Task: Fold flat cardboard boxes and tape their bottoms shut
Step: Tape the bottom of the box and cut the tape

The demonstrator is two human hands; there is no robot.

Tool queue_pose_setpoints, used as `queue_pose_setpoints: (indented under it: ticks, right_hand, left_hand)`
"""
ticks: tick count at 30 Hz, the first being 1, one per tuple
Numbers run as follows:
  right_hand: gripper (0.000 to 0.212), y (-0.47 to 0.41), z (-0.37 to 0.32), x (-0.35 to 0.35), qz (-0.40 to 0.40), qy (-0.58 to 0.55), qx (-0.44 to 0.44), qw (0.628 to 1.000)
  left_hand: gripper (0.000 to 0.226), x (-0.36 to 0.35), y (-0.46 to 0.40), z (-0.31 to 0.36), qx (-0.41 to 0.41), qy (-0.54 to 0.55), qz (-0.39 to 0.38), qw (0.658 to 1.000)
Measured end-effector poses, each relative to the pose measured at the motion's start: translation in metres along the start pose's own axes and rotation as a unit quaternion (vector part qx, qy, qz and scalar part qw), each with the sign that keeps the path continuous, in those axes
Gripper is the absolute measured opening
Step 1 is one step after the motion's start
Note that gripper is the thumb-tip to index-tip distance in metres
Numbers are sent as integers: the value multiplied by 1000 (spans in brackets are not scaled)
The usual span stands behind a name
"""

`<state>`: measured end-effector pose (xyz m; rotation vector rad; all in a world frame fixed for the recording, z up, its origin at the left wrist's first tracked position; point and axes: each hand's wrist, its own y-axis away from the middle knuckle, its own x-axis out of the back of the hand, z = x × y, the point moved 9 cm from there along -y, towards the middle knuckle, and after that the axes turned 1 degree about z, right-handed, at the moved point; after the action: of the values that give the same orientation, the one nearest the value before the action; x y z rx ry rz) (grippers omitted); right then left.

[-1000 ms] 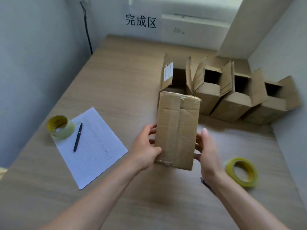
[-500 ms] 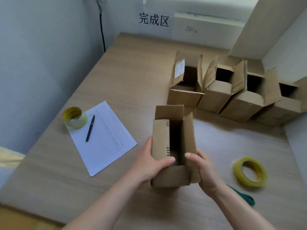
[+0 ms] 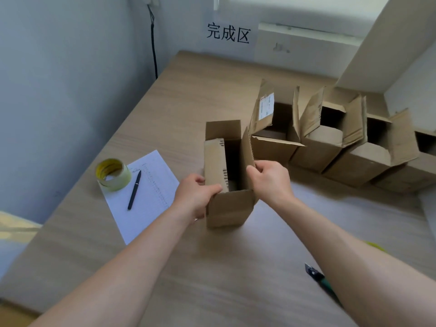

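Head view: cardboard box (image 3: 230, 206) upright on tabletop (image 3: 188, 95), open top up, flaps standing, set centre w/ far right corner just beside first of finished boxes. Left hand (image 3: 194, 198) wrapped round near-left corner of box, thumb hooked over rim onto left flap, fingers curled behind. Right hand (image 3: 271, 179) pinching near edge of right flap (image 3: 247, 149) btwn thumb and curled fingers, flap held roughly upright. Left flap bent inward over opening, dark print marks along its edge; far flap standing up. Row of finished boxes (image 3: 330, 147) behind and to right, side by side, tops open, flaps splayed, running off toward right wall; nearest one w/ white label on inner flap. Paper sheet (image 3: 151, 201) flat on tabletop left of box, black pen (image 3: 134, 193) lying on it, yellow tape roll (image 3: 113, 174) sitting on sheet's far-left corner. Utility knife (image 3: 317, 277) w/ green handle on tabletop near right forearm, partly hidden by it. Bit of yellow (image 3: 375, 245) past right forearm, too hidden to identify. Sign w/ black characters (image 3: 228, 33) on back wall; black cable (image 3: 153, 43) down wall at left.
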<state>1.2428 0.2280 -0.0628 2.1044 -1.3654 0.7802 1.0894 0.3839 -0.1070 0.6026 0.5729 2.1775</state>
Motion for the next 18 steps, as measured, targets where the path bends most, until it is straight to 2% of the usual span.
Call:
queue_pose_setpoints:
  ticks: [2, 3, 5, 7, 8, 11, 14, 16, 18]
  right_hand:
    - [37, -16, -9, 1, 18, 23, 6, 1000]
    - [37, -24, -14, 1, 25, 25, 9, 999]
    - [30, -38, -24, 0, 25, 22, 20, 999]
    - [42, -50, -36, -2, 21, 32, 26, 999]
    - [48, -55, -41, -3, 16, 38, 30, 999]
    - [50, -64, -52, -6, -12, 48, 46, 998]
    - [40, -70, -56, -8, -20, 80, 90, 993]
    - [28, -78, -59, -1, 8, 121, 124, 985]
    - [28, -88, -65, 5, 34, 189, 157, 969]
  left_hand:
    - [33, -8, -5, 3, 23, 25, -48, 998]
    - [34, -12, -8, 6, 28, 33, -67, 997]
    - [50, -14, -18, 16, 24, 58, -77, 995]
    - [69, -11, -33, 25, 9, 83, -43, 996]
    - [71, -7, -42, 30, -4, 83, -11, 996]
    - [63, 7, -65, 48, -42, 61, 78, 994]
    - [54, 5, -87, 67, -66, 61, 95, 991]
    - [46, 1, -102, 80, -89, 77, 96, 988]
    - [39, -5, -114, 96, -118, 87, 87, 985]
